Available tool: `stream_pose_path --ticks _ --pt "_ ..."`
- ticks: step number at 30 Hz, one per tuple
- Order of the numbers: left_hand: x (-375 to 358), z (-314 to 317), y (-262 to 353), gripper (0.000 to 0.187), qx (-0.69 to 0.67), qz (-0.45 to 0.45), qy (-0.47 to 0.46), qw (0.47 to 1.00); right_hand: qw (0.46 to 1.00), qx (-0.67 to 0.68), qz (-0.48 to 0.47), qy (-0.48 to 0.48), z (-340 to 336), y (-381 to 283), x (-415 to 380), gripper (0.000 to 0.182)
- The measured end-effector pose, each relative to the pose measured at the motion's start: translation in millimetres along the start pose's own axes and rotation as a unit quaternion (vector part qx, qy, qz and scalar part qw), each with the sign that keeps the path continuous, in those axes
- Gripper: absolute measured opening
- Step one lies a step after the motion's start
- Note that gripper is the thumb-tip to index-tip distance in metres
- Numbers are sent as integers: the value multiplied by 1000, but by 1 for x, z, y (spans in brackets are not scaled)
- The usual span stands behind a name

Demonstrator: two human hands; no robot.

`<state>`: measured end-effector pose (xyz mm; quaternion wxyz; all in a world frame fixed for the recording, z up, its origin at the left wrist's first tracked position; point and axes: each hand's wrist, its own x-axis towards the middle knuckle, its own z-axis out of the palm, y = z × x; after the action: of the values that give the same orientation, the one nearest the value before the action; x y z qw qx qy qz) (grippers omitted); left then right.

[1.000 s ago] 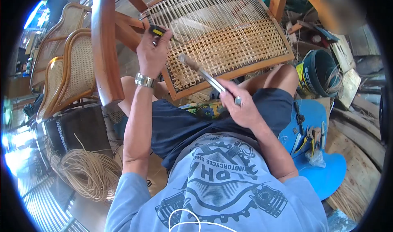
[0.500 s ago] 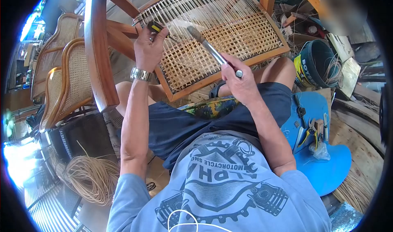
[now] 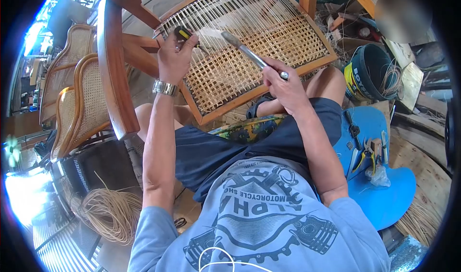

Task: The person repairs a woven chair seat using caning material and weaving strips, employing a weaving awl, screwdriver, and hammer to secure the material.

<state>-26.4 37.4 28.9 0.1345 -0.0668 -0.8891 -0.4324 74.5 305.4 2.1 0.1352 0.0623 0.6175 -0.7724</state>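
Observation:
My left hand (image 3: 174,58), wearing a metal watch, is closed around a screwdriver (image 3: 184,33) with a black and yellow handle. Its thin shaft points down toward the left part of the woven cane seat (image 3: 259,51). In my right hand (image 3: 286,87) is a hammer (image 3: 249,53) with a shiny metal shaft, its worn head raised over the seat, apart from the screwdriver. The seat has a wooden frame; its near part is an open lattice, while parallel strands run across the far part. Fingers partly hide the screwdriver's handle.
Cane-backed chairs (image 3: 89,99) stand at left, beside a wooden chair leg (image 3: 113,65). A cane coil (image 3: 110,214) lies lower left. On the right are a dark bucket (image 3: 367,75) and a blue board (image 3: 379,195) bearing pliers (image 3: 366,157) and other tools.
My right hand has shifted slightly right, and the hammer's handle end has tipped up a little. My left hand keeps the screwdriver at nearly the same spot. The view has moved slightly.

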Motion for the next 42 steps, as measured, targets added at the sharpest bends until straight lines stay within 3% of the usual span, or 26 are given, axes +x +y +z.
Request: stream_pose_path --ticks 3,10,13,14,16,22,24,25,28,30,35,38,40,42 --pt "0 7 -2 36 11 14 -12 1000 998 26 -43 27 -5 3 5 33" --pt "15 16 2 37 78 6 -78 994 999 -7 -36 9 -16 -16 16 33" --pt "23 14 2 38 97 29 -73 992 987 -101 -15 -125 -24 -18 21 35" --pt "24 12 7 38 87 39 -71 993 986 -103 -17 -129 -25 -18 21 35" --pt "27 10 6 38 100 4 -62 993 999 -28 -31 -9 -25 -15 21 33" --pt "28 17 -5 39 105 50 -46 992 999 -13 -49 7 -16 -7 31 33" --pt "27 17 -6 39 112 47 -49 991 996 -64 -58 -28 -10 -1 33 32" --pt "27 15 -7 38 95 28 -58 993 992 -64 -25 -103 -18 -5 30 33" --pt "20 7 1 36 69 -8 -61 996 999 -15 2 -32 -16 -7 23 33" --pt "17 2 13 34 46 -28 -53 997 999 6 3 -39 -25 -6 25 33" --pt "19 18 -16 34 57 57 -54 995 999 11 -8 -39 -24 -6 24 34" --pt "14 19 -7 32 36 31 -63 997 999 -26 -19 -25 -18 -6 19 34" --pt "15 18 -5 33 38 34 -66 997 991 -80 -23 -108 -25 -7 16 34" --pt "10 14 -3 35 -39 14 -44 998 996 -37 -7 -75 -32 -3 13 34"
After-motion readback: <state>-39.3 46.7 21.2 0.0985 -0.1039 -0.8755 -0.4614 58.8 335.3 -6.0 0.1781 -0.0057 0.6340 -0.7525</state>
